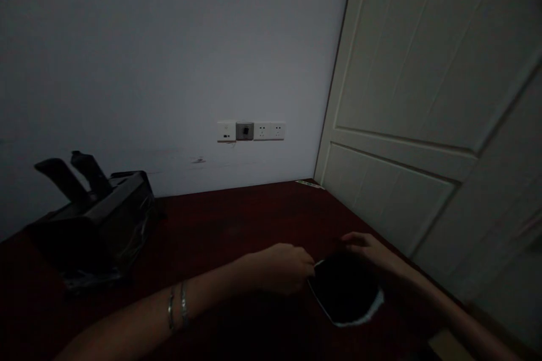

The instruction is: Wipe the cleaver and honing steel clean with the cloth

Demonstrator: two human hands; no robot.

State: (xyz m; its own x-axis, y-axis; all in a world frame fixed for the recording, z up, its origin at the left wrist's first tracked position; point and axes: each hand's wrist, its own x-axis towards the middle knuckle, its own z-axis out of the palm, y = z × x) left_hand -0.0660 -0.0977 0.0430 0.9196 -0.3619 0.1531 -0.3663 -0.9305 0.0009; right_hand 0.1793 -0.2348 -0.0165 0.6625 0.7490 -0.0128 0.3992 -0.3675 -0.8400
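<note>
A black, roughly square piece with a ragged white edge (345,287) lies on the dark red tabletop (237,220); its kind is too dark to make out. At its upper left corner, my left hand (283,268) has its fingers curled closed against the white edge. Two silvery bracelets (178,307) circle that wrist. My right hand (364,245) is over the piece's far right side, fingers stretched to the left and the thumb apart from them. Shadow hides whether the right fingertips touch it.
At the left stands a dark block-like holder (114,208) with two black handles sticking up. Wall sockets (252,131) sit above the table's back edge. A pale panelled door (406,141) borders the right side. A tan object (449,347) shows at lower right.
</note>
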